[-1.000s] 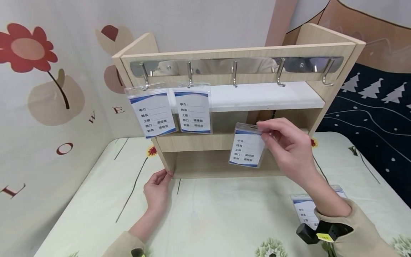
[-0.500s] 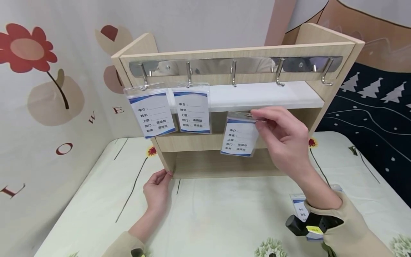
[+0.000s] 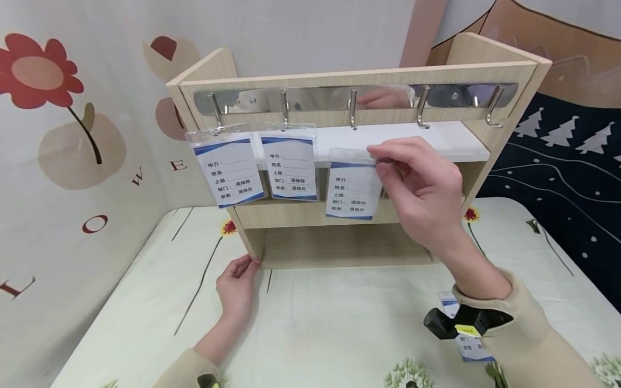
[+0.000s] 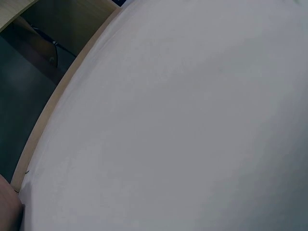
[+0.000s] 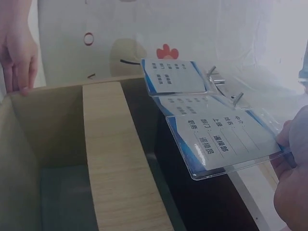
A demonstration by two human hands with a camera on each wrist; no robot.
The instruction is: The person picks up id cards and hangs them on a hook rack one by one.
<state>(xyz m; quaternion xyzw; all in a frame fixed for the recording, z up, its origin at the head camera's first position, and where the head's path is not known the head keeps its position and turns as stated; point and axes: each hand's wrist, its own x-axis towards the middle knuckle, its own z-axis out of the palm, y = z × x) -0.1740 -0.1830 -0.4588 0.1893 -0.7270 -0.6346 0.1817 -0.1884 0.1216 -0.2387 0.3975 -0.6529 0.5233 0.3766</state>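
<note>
A clear badge holder [image 3: 354, 186] with a blue-and-white card hangs from the thumb and fingers of my right hand [image 3: 427, 188], pinched at its top right corner. It is in front of the white shelf board, just below the middle hook [image 3: 353, 109] and apart from it. Two similar badge holders, the left one [image 3: 229, 170] and its neighbour [image 3: 289, 166], hang on the first two hooks. My left hand [image 3: 239, 285] grips the lower left corner of the wooden shelf [image 3: 310, 216]. In the right wrist view the held badge holder [image 5: 228, 139] lies tilted before the hung ones.
A metal hook rail [image 3: 320, 99] runs along the shelf's top board; its two right hooks hold nothing. Another badge holder [image 3: 473, 347] lies on the flowered tablecloth [image 3: 335, 323], partly hidden by my right wrist. A patterned curtain [image 3: 111, 134] stands behind on the left.
My right hand has moved up and left with the badge holder, from in front of the lower shelf to just below the middle hook. The left hand has stayed at the shelf corner.
</note>
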